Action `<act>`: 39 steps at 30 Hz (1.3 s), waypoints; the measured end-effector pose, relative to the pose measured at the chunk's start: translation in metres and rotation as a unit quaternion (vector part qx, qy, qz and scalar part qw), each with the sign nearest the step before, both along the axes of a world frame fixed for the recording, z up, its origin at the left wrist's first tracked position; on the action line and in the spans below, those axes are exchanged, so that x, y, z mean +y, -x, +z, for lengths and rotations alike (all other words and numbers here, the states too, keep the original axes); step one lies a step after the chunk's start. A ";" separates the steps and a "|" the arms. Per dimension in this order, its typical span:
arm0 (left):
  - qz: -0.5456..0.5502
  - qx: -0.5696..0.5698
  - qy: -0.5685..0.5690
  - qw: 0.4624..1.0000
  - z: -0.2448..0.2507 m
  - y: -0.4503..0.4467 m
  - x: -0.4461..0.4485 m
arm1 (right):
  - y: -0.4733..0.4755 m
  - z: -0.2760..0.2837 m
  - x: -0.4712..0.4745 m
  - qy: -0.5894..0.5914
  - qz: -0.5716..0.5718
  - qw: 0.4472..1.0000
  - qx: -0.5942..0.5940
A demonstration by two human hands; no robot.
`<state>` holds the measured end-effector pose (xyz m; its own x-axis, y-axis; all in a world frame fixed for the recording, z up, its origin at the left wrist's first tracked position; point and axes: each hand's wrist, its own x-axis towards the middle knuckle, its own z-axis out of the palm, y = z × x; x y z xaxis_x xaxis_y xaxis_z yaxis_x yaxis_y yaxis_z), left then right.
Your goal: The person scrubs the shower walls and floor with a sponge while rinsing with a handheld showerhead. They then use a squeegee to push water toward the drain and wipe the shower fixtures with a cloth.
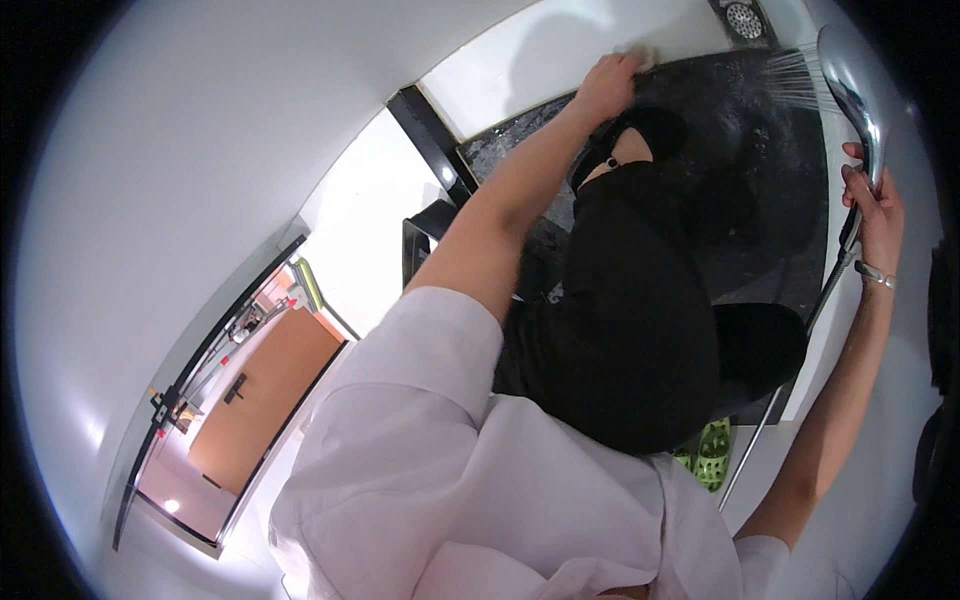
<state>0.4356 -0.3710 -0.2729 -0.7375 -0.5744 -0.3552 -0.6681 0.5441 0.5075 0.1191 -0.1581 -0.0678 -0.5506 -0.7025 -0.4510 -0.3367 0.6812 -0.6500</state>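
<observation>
My right hand (874, 199) grips the handle of a chrome shower head (851, 86) near the right wall. Fine water jets leave its face toward the left, over the black floor slab (780, 202). A metal hose (825, 292) runs down from the handle, passing behind my knee. My left hand (609, 84) reaches to the slab's far edge, its fingers closed on a small pale thing (643, 56), perhaps a brush; blur hides its exact kind. That thing is at the line where the slab meets the white border (480, 90).
A round-holed floor drain (744, 20) lies at the far right corner. Green clogs (712, 454) stand by the slab's near edge. A black stool (427, 225) is beside my left arm. A dark threshold strip (431, 139) and a wooden door (274, 390) are to the left.
</observation>
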 end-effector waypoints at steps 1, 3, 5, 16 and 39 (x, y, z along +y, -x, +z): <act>-0.027 0.004 0.019 0.999 0.006 -0.028 -0.003 | 0.004 0.002 -0.005 -0.003 -0.002 1.000 0.001; -0.031 -0.020 0.039 0.999 0.020 -0.107 -0.009 | 0.016 0.006 -0.008 0.034 0.014 0.999 0.023; 0.011 -0.101 0.023 0.995 0.033 -0.187 -0.016 | 0.028 0.009 -0.004 -0.030 0.003 0.996 0.079; 0.228 -0.077 -0.045 0.970 0.082 -0.141 -0.079 | 0.021 0.010 0.025 0.097 -0.066 0.993 -0.024; -0.544 -0.091 0.506 0.663 0.311 0.006 -0.182 | 0.005 0.073 0.028 0.232 -0.065 0.968 -0.075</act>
<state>0.4297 -0.5533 0.0376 -0.9085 0.2510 -0.3341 0.3997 0.7548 -0.5201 0.1141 -0.1305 0.0049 -0.5999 -0.7784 -0.1852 -0.1456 0.3339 -0.9313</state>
